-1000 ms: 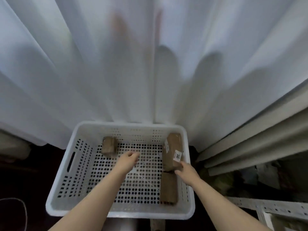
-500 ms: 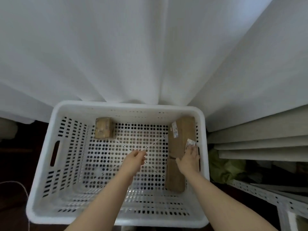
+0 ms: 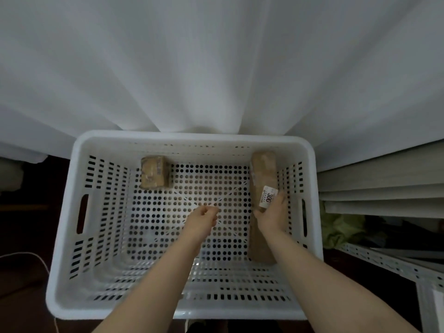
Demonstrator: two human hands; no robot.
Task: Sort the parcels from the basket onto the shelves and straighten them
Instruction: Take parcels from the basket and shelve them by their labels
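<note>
A white perforated basket [image 3: 79, 179] stands below me. A small brown parcel [image 3: 153, 172] lies at its far left. Along the right wall lies a long brown parcel [image 3: 263, 174] with a white "300" label, and another brown parcel [image 3: 260, 246] sits nearer me, partly under my right arm. My right hand [image 3: 274, 215] grips the long labelled parcel at its near end, thumb on the left side. My left hand [image 3: 201, 219] hovers over the basket's middle with loosely curled fingers and holds nothing.
A white curtain [image 3: 216, 68] hangs right behind the basket. Pale shelf boards [image 3: 384, 179] and a white perforated shelf rail [image 3: 384, 263] are at the right. A green cloth [image 3: 341, 229] lies under those boards. The floor at the left is dark.
The view has closed in on the basket. My right hand has slid further along the long labelled parcel and closed around it. My left hand has stayed over the basket's middle.
</note>
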